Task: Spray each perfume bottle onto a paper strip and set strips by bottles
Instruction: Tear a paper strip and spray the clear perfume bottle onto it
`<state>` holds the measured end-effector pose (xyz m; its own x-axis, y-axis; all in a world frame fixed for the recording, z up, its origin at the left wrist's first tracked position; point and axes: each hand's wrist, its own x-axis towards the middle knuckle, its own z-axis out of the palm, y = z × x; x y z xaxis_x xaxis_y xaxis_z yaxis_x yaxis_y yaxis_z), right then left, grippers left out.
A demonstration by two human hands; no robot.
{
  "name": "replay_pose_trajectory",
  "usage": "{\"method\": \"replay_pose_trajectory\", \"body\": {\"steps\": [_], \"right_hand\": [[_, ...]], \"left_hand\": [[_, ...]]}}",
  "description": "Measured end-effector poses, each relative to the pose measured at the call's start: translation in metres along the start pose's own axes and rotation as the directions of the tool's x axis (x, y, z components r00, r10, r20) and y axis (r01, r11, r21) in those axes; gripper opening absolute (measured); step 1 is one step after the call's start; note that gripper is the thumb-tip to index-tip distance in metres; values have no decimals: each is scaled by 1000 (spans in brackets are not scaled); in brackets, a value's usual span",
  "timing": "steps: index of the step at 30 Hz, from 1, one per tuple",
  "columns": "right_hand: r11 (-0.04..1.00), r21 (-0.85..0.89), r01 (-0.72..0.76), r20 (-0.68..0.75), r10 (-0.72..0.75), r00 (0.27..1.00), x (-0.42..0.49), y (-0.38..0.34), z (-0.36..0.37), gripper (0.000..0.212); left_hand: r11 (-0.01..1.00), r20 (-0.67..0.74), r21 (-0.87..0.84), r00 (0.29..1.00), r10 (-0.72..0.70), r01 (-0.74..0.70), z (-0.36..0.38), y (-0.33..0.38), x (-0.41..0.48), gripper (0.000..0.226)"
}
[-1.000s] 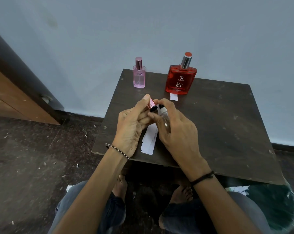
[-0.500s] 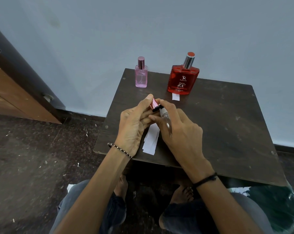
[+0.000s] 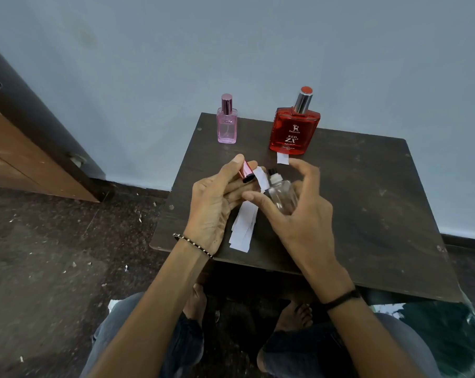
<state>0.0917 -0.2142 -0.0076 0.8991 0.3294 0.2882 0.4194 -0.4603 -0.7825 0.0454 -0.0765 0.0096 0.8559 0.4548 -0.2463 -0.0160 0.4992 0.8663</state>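
Note:
My right hand (image 3: 301,214) holds a small clear perfume bottle (image 3: 281,196) with its white nozzle bare, forefinger raised above it. My left hand (image 3: 217,203) grips the bottle's red cap (image 3: 245,173) and a white paper strip (image 3: 260,178) right beside the nozzle. Several loose paper strips (image 3: 243,227) lie on the dark table (image 3: 367,214) under my hands. At the back stand a pink bottle (image 3: 226,122) and a red bottle (image 3: 295,129), the red one with a strip (image 3: 282,158) in front of it.
The small table stands against a pale blue wall (image 3: 258,50). A wooden cabinet (image 3: 18,148) is at the left. Paper scraps litter the dark floor (image 3: 53,255). My knees and bare feet are under the table's near edge.
The cap has come off the clear bottle and stays in my left hand. My right hand has tipped the bottle upright and lifted its forefinger over the nozzle.

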Motion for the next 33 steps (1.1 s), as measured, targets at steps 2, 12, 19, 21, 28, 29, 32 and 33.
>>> {"method": "replay_pose_trajectory", "body": {"steps": [2,12,19,21,28,29,32,33], "right_hand": [[981,120,-153,19,152,988,-1,-1,-7,77],[964,250,-89,102,65,993,-5,-2,-18,30],[987,84,137,1,-137,991,-10,-3,-6,30],[988,57,142,-13,-141,990,-10,-3,-5,33],[984,154,92,-78,-81,994,-12,-9,-5,37],[984,155,88,-85,-75,994,-13,-10,-5,38],[983,141,115,-99,-102,990,-14,-10,-4,39],[982,140,124,-103,-110,989,-14,-10,-3,38]], "left_hand": [[1000,3,5,1000,7,-7,-1,0,1,25],[992,-6,83,996,92,-91,-1,-4,3,30],[999,-21,25,999,49,-49,-3,-4,5,37],[998,-19,28,998,53,-52,-2,-4,5,37],[991,36,117,997,61,-65,0,-8,2,34],[990,44,126,997,62,-67,1,-9,2,34],[985,61,153,996,70,-79,1,-10,2,33],[985,67,156,995,71,-80,2,-11,2,33]]}}
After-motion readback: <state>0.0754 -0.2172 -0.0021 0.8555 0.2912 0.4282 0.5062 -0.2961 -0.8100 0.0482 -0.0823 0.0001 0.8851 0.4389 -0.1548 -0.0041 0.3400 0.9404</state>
